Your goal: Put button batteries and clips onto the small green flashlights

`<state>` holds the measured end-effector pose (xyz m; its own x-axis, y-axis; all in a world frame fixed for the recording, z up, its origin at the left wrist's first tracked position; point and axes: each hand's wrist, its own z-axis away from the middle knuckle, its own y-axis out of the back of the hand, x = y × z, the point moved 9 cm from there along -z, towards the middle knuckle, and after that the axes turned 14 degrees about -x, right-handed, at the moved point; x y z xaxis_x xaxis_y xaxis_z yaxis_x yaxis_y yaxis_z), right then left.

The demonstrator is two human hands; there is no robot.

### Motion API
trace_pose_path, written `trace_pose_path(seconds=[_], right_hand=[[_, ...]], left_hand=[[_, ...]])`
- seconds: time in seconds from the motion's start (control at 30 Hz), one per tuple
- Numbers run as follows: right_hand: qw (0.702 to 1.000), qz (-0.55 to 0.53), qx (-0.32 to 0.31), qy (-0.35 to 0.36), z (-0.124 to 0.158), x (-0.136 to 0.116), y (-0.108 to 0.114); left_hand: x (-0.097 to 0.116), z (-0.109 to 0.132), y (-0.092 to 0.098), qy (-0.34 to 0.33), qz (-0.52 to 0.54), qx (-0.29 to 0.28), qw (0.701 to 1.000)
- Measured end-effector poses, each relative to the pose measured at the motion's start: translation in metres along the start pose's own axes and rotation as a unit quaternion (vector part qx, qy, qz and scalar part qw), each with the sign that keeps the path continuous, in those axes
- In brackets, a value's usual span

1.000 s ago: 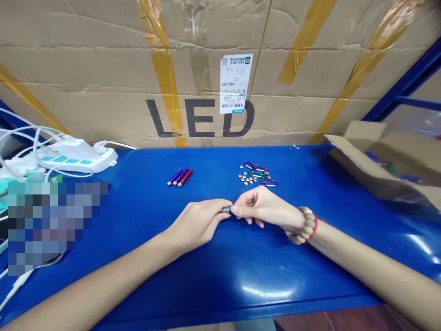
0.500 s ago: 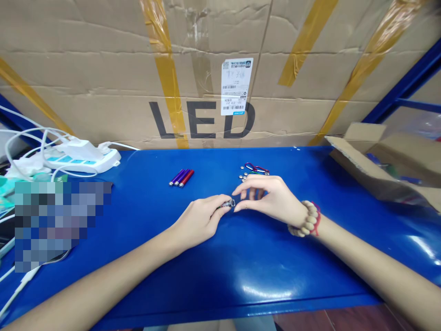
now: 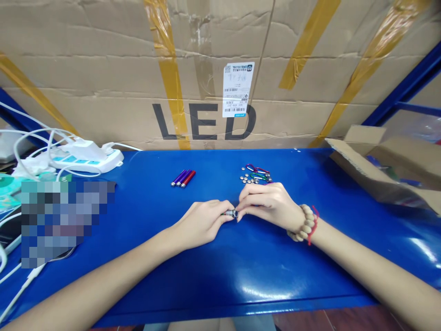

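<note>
My left hand [image 3: 203,223] is closed around a small flashlight [image 3: 229,213], a short tube with a shiny silver end sticking out to the right between thumb and forefinger. At that end, the thumb and fingers of my right hand [image 3: 267,204] are drawn together in a pinch; whatever they hold is too small or hidden to make out. Just beyond the right hand lie several silver button cells [image 3: 246,177], with a red carabiner [image 3: 251,167] and a green carabiner [image 3: 258,176] beside them. Three slim metal tubes [image 3: 183,178], purple and red with silver tips, rest side by side farther left.
On the left of the blue table [image 3: 206,285] are a white power strip [image 3: 103,161], tangled white cables and a blurred-out patch. An open cardboard box [image 3: 361,170] stands at the right. A large carton [image 3: 120,92] marked LED rises behind the table.
My right hand's thumb and forefinger have come closer together at the flashlight's end. The view has shifted slightly, and the green carabiner and more button cells show.
</note>
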<state>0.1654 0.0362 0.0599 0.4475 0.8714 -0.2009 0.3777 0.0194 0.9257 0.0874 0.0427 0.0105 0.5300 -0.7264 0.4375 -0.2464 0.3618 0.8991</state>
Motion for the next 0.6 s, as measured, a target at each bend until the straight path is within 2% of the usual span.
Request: trace_pose_path(seconds=[0.33, 0.6], right_hand=[[0.997, 0.081, -0.005, 0.010, 0.001, -0.007, 0.000], [0.985, 0.157, -0.075, -0.003, -0.002, -0.011, -0.005]], left_hand=[[-0.001, 0.001, 0.001, 0.019, 0.039, -0.008, 0.999], [-0.004, 0.001, 0.001, 0.025, 0.075, -0.001, 0.997]])
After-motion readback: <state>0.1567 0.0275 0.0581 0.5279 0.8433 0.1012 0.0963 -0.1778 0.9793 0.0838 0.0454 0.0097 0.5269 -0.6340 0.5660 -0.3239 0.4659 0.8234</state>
